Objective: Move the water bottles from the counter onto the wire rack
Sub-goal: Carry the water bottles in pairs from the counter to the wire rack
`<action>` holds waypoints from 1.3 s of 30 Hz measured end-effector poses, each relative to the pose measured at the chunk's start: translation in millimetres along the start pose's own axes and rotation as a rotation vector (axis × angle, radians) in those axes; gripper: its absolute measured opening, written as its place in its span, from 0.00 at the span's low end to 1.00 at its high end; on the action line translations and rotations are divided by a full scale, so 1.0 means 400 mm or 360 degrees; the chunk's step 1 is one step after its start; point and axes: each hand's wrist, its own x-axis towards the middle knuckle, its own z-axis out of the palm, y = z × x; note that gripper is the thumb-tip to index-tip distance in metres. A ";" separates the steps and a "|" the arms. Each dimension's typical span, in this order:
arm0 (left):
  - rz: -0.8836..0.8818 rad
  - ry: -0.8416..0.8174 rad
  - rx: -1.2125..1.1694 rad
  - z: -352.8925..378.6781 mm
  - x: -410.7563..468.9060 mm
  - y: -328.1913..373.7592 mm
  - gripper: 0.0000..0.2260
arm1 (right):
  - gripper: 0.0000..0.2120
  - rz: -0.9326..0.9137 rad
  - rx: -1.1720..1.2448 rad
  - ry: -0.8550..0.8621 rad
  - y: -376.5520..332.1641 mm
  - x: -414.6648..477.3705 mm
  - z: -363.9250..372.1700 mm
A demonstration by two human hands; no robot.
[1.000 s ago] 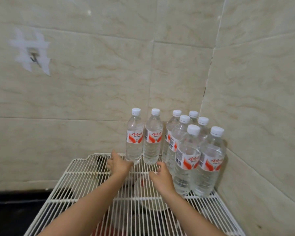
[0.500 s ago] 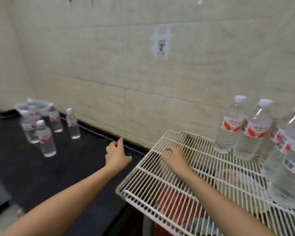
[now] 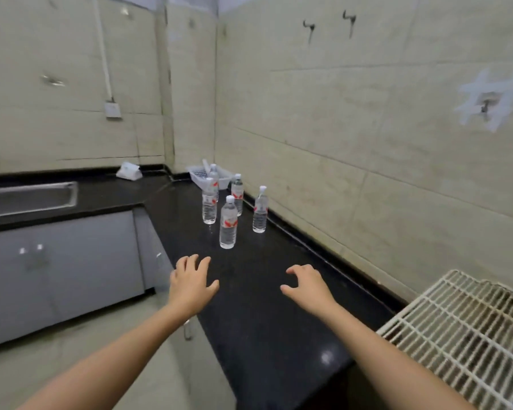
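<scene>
Several clear water bottles with white caps and red labels stand upright on the black counter (image 3: pixel 258 291); the nearest bottle (image 3: pixel 228 222) is at the centre, another bottle (image 3: pixel 260 210) stands right of it by the wall, and a third bottle (image 3: pixel 209 201) is behind on the left. My left hand (image 3: pixel 191 284) hovers over the counter's front edge, fingers spread, holding nothing. My right hand (image 3: pixel 305 287) hangs above the counter, fingers apart and curled, holding nothing. Both hands are short of the nearest bottle. A corner of the white wire rack (image 3: pixel 462 329) shows at the lower right.
A white plastic basket (image 3: pixel 200 174) sits in the counter's far corner behind the bottles. A steel sink (image 3: pixel 27 198) lies at the left, with a white bag (image 3: pixel 128 171) beyond it. Grey cabinet doors (image 3: pixel 62 261) are below. Tiled walls border the counter.
The view has swung left from the rack and its bottles to the counter. Both hands have left the rack and now reach out over the counter toward the standing bottles.
</scene>
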 end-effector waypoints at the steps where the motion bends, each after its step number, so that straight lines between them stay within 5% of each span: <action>1: -0.0029 -0.0003 0.0002 -0.010 0.004 -0.051 0.27 | 0.23 -0.0018 -0.0043 -0.0031 -0.038 0.015 0.029; 12: -0.0281 0.0036 0.0051 -0.112 0.054 -0.627 0.25 | 0.24 -0.0296 -0.0249 -0.0306 -0.475 0.157 0.393; 23: -0.0640 -0.0055 0.0059 -0.065 0.061 -0.954 0.24 | 0.24 -0.0727 -0.0516 -0.0456 -0.706 0.288 0.680; 39: -0.0916 0.0047 -0.0033 -0.041 0.666 -1.331 0.23 | 0.25 -0.0881 -0.0347 -0.0487 -1.093 1.007 0.883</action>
